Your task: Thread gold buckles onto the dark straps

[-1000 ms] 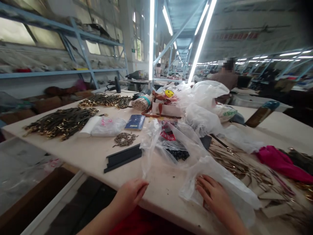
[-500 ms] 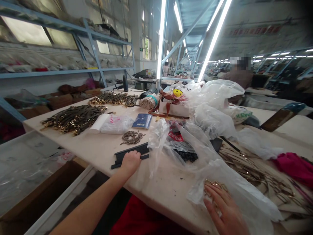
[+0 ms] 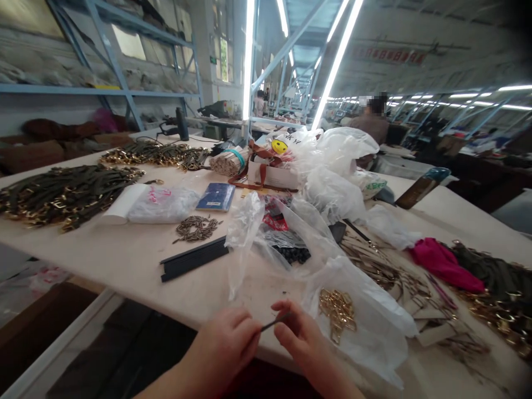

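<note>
My left hand (image 3: 226,346) and my right hand (image 3: 299,338) meet at the near edge of the pale table (image 3: 124,255). Both pinch the ends of one thin black strip (image 3: 274,321) held between them. A stack of the same black strips (image 3: 193,259) lies on the table ahead of my left hand. Just right of my right hand, a small heap of gold metal buckles (image 3: 337,311) rests on a clear plastic bag (image 3: 361,310).
Dark straps with gold hardware (image 3: 62,191) are piled at the left. A blue booklet (image 3: 216,197), a heap of small metal pieces (image 3: 195,227), more plastic bags (image 3: 336,166) and a pink cloth (image 3: 440,263) crowd the table. A person (image 3: 372,122) sits beyond.
My left hand reached out to the black strip stack, then came back to the table edge. My right hand left the plastic bag. Both now hold one strip.
</note>
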### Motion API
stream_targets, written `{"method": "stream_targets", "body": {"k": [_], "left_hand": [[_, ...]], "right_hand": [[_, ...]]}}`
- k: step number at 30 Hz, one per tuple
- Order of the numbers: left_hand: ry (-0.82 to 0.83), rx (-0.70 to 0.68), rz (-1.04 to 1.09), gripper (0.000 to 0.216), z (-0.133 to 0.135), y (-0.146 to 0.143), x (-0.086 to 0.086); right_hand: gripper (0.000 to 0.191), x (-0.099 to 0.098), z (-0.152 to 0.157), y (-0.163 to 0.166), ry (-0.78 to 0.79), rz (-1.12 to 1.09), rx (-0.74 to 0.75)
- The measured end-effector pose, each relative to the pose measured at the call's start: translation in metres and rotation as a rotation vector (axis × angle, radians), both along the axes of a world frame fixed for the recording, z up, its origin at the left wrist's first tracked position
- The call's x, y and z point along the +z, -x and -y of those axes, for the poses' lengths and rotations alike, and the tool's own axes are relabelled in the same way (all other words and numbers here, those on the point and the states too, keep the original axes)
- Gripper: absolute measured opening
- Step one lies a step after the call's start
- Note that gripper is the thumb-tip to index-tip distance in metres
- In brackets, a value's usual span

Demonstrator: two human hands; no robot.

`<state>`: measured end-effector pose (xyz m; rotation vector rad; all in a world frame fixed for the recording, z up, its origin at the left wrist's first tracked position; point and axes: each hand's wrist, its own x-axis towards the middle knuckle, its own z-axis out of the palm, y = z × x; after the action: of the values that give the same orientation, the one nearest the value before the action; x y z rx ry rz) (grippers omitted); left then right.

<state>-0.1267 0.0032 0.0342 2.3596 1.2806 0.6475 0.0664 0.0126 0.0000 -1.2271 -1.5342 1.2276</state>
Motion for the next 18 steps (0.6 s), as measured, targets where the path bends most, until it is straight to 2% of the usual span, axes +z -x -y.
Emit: {"method": "stream_targets", "body": {"k": [2,3,6,8,9,11,14,16,18], "left_hand": [[0.047,-0.017,0.059,0.022,-0.001,-0.017,-0.006],[0.125,0.003,0.131,0.02,-0.004,-0.021,-0.009],[0.539,-0.001,0.395,0.022,-0.014,-0.026,-0.018],[0.8,-0.034,0.528,0.023,-0.018,-0.026,-0.025],[0.881,-0.034,0.578,0.023,-0.019,-0.026,-0.03],[0.937,0.034,0.662,0.028,-0.022,-0.025,-0.039],[0.935,0.119,0.728,0.044,-0.026,-0.022,-0.05],[0.935,0.144,0.744,0.049,-0.028,-0.018,-0.053],[0.945,0.131,0.743,0.05,-0.029,-0.015,-0.054]], "right_hand": [[0.022,0.007,-0.004,0.008,0.083,-0.062,-0.033],[0.02,0.009,-0.006,0.009,0.121,-0.094,-0.049],[0.018,0.01,-0.016,0.004,0.177,-0.164,0.012],[0.021,0.008,-0.029,-0.005,0.12,-0.117,0.066],[0.024,0.006,-0.039,-0.01,0.051,-0.053,0.068],[0.03,0.0,-0.063,-0.02,-0.164,0.174,0.016],[0.036,-0.009,-0.109,-0.031,-0.458,0.691,-0.066],[0.038,-0.013,-0.14,-0.034,-0.524,0.944,-0.067],[0.038,-0.014,-0.167,-0.035,-0.533,1.044,-0.078]]}}
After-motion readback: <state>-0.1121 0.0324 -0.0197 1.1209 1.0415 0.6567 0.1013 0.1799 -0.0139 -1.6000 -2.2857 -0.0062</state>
